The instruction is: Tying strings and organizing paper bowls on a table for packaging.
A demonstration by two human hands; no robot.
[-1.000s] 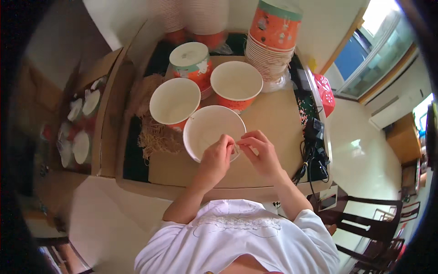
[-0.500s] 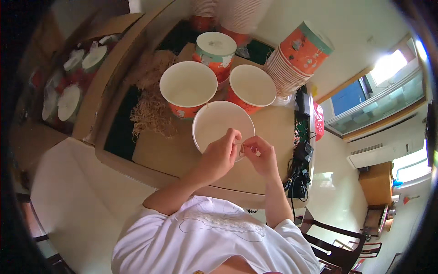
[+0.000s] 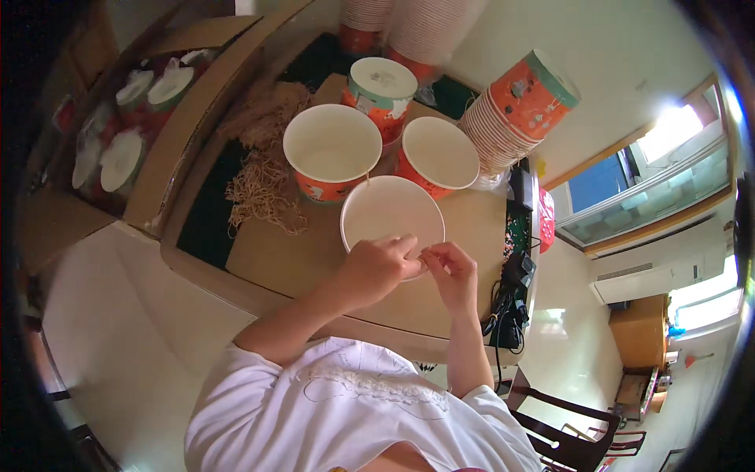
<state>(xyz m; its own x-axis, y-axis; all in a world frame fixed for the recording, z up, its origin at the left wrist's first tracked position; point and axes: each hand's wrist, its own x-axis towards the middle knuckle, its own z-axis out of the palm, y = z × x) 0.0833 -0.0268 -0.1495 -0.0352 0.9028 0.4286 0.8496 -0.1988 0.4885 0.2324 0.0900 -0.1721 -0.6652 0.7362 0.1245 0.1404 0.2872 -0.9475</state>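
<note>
1. At the left, a heap of tan string [image 3: 263, 193] is lying tangled on the bench [image 3: 193, 271], with plenty left over.
2. An open bucket [image 3: 330, 145] is standing upright, and behind it an upturned bucket [image 3: 383, 76] is showing its base; I cannot tell whether either is finished.
3. Before the person, the left hand [image 3: 377, 271] and right hand [image 3: 456, 275] are meeting at the near rim of the closest bucket [image 3: 385, 212]. Their fingers are bending close together, though whether they are grasping anything I cannot tell. A short strand [image 3: 367, 178] is showing at the far rim; the near side looks unfinished to me.
4. A second open bucket [image 3: 440, 149] is standing just behind, and a nested stack [image 3: 499, 130] is rising beyond it, seemingly untouched.
5. Dark green cloth [image 3: 206, 208] is showing around a tan board [image 3: 275, 259]; black cables [image 3: 507, 307] are lying along the right edge.
6. Around the room, a cardboard box [image 3: 181, 169] is sitting at the left, a window [image 3: 605, 185] is glowing, and a dark chair [image 3: 570, 429] is standing lower right.
</note>
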